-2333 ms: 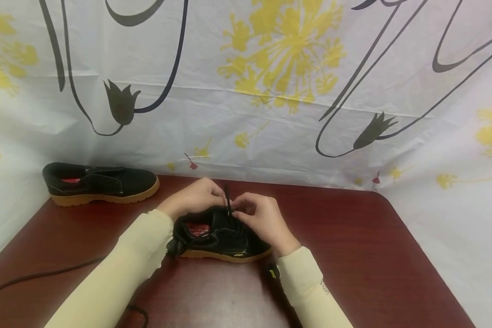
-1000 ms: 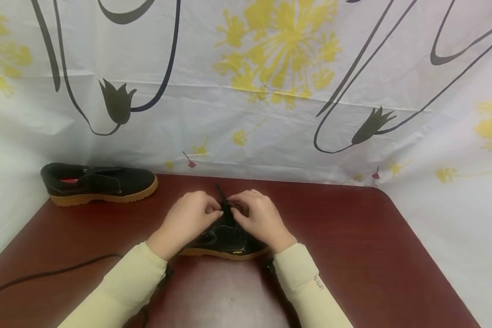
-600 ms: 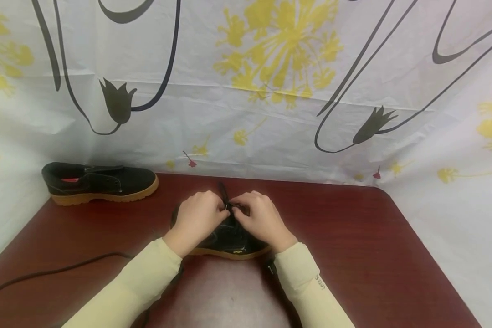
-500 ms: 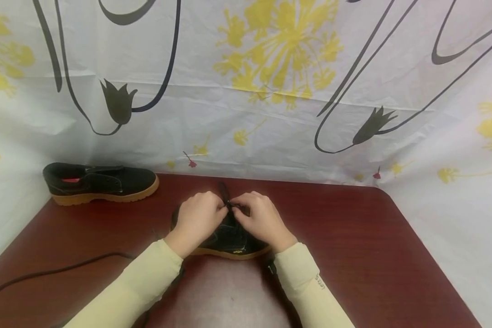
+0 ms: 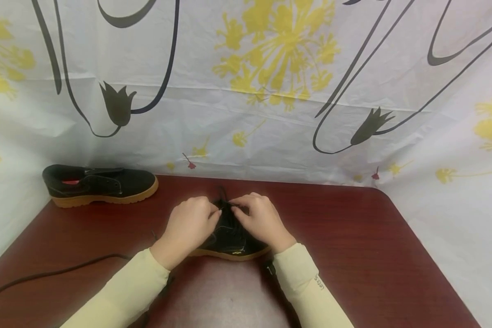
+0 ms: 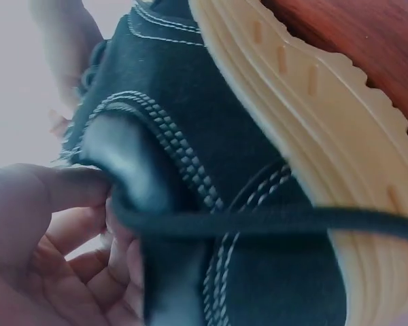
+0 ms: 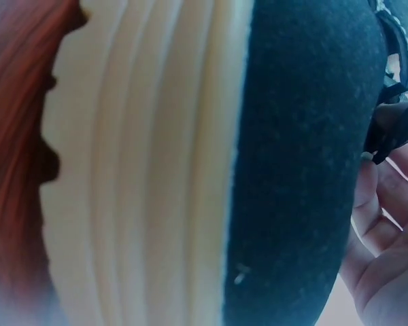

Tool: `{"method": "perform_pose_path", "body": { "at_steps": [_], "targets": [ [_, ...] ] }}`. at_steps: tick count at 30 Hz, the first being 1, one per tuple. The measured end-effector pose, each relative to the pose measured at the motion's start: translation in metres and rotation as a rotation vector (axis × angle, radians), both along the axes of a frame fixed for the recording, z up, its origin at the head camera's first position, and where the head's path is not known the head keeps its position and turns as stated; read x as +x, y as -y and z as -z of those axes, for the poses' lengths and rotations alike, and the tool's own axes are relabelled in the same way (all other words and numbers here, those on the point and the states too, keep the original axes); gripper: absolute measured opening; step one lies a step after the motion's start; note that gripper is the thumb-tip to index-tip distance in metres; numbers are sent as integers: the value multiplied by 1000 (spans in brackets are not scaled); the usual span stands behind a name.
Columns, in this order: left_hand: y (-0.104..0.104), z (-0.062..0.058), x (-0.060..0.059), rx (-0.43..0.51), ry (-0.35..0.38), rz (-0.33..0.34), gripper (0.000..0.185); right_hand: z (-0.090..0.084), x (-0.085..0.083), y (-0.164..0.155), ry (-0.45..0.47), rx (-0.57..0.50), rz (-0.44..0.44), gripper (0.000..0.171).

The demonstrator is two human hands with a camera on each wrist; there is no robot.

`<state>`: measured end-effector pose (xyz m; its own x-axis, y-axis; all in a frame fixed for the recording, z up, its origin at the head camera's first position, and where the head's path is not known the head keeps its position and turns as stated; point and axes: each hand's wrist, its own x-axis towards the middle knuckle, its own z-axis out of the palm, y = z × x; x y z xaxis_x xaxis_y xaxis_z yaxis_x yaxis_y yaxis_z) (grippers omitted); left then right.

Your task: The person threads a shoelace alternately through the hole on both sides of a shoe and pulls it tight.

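A black low shoe (image 5: 229,237) with a tan sole stands on the table, toe to the right. My left hand (image 5: 188,228) covers its heel and opening in the head view. Thumb and fingers of that hand pinch a black shoelace (image 6: 258,221), which trails across the shoe's side in the left wrist view. Over the tongue, my right hand (image 5: 262,221) pinches another part of the lace (image 7: 398,139) between thumb and index finger. A bit of lace (image 5: 222,193) sticks up between the two hands.
A second black shoe (image 5: 106,184), no lace visible in it, stands at the back left of the dark red table (image 5: 352,255). A black cable (image 5: 57,272) runs in from the left. A white patterned sheet (image 5: 246,114) hangs behind.
My left hand has come from behind the shoe's opening to its near side, met the right hand at the lace, then drawn slightly back left. The right hand has barely moved.
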<state>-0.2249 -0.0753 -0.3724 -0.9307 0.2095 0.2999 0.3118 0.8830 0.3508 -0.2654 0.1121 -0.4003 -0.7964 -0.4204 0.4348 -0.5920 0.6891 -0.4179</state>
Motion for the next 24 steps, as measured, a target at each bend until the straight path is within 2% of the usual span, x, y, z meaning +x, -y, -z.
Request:
{"method": "perform_pose_path", "body": {
  "at_steps": [8,13,15,20,24],
  "targets": [
    [18,-13,22,-29,8,29,16,-2,0,1,19,-19,22,16],
    [31,-22,37,-32,39,66,25,-1,0,1,47,-31,34,17],
    [36,-26,44,-27,38,75,24,-1,0,2,61,-36,35,17],
    [51,-33,60,-28,-3,83,8,-1,0,3,88,-52,39,19],
    [59,-33,70,-47,-20,109,18,-2,1,3,92,-70,40,19]
  ]
}}
